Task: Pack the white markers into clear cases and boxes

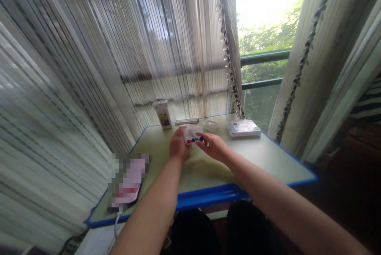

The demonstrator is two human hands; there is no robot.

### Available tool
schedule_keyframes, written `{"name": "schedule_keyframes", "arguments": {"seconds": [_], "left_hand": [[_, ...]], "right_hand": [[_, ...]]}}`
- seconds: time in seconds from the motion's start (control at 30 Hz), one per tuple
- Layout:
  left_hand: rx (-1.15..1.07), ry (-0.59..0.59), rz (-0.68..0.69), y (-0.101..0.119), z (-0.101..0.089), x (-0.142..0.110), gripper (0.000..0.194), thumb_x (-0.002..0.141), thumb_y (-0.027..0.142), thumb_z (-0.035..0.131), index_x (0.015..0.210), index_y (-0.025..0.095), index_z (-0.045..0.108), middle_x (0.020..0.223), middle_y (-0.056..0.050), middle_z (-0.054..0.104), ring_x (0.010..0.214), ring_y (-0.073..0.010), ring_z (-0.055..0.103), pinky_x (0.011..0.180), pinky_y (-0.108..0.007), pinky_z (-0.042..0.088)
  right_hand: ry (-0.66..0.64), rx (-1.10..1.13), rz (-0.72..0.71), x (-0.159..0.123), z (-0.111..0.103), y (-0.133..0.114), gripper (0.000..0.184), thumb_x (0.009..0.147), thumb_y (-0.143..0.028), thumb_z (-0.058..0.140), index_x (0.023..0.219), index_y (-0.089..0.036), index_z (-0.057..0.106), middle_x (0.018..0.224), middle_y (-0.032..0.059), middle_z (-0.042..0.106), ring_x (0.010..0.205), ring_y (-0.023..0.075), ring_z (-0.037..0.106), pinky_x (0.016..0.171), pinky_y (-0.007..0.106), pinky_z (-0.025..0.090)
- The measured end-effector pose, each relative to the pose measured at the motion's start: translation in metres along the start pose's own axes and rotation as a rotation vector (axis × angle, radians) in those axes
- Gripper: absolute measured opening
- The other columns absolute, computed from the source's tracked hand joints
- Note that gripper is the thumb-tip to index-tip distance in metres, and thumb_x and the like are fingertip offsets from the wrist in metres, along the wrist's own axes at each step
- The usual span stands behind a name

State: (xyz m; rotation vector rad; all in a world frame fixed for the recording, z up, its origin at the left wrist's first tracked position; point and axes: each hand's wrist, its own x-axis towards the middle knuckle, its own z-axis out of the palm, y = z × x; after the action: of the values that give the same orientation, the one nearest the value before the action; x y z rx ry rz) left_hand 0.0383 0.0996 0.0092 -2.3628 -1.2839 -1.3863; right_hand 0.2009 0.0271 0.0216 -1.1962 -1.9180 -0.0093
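Above the middle of the table, a clear plastic pack (193, 130) shows a row of small round coloured ends, among them red, blue and teal. My left hand (177, 144) is wrapped around the pack's left side. At its right end are the thumb and fingers of my right hand (214, 146), bent in around the pack, with a dark blue round end (201, 139) between them. The pack looks tilted so the coloured ends face me. Whether these are pens or other pieces cannot be made out.
The pale table (268, 163) has a blue rim. Toward the back stand a white box (162, 115), a thin long case (187, 121), a clear lid-like tray (210, 125) and a flat clear case (244, 128). A phone (131, 181) with a cable lies at left.
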Motion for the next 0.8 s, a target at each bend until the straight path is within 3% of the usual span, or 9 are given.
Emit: {"name": "schedule_keyframes", "arguments": {"seconds": [0.2, 0.43, 0.6, 0.8], "left_hand": [[0.009, -0.006, 0.03, -0.001, 0.001, 0.0, 0.044, 0.074, 0.018, 0.055, 0.117, 0.016, 0.05, 0.116, -0.012, 0.059, 0.111, -0.025, 0.055, 0.096, -0.039, 0.046], [-0.008, -0.033, 0.025, -0.001, 0.002, 0.0, 0.047, 0.073, 0.017, 0.056, 0.119, 0.017, 0.048, 0.118, -0.011, 0.059, 0.113, -0.0241, 0.054, 0.097, -0.037, 0.045], [0.005, -0.033, 0.044, -0.002, 0.002, 0.0, 0.048, 0.072, 0.014, 0.055, 0.119, 0.017, 0.049, 0.12, -0.012, 0.058, 0.116, -0.0247, 0.052, 0.099, -0.038, 0.044], [-0.016, -0.004, -0.024, -0.007, 0.0, -0.001, 0.05, 0.068, 0.011, 0.056, 0.117, 0.02, 0.049, 0.118, -0.01, 0.059, 0.112, -0.0233, 0.055, 0.098, -0.038, 0.045]], "right_hand": [[-0.016, -0.012, 0.001, 0.0, -0.001, 0.002, 0.035, 0.092, -0.031, 0.042, 0.118, -0.016, 0.059, 0.106, 0.0121, 0.068, 0.094, 0.0212, 0.064, 0.08, 0.03, 0.048], [0.043, -0.009, -0.001, 0.002, 0.005, 0.008, 0.024, 0.088, -0.029, 0.051, 0.106, -0.02, 0.064, 0.094, 0.0081, 0.07, 0.08, 0.0174, 0.064, 0.071, 0.026, 0.047], [0.05, -0.017, -0.008, 0.002, 0.006, 0.011, 0.018, 0.086, -0.024, 0.054, 0.098, -0.022, 0.067, 0.093, 0.0071, 0.07, 0.081, 0.0177, 0.065, 0.071, 0.026, 0.046], [0.183, 0.037, 0.073, 0.001, 0.003, 0.027, 0.019, 0.085, -0.024, 0.051, 0.097, -0.018, 0.065, 0.078, 0.0044, 0.067, 0.061, 0.0124, 0.057, 0.062, 0.023, 0.044]]}}
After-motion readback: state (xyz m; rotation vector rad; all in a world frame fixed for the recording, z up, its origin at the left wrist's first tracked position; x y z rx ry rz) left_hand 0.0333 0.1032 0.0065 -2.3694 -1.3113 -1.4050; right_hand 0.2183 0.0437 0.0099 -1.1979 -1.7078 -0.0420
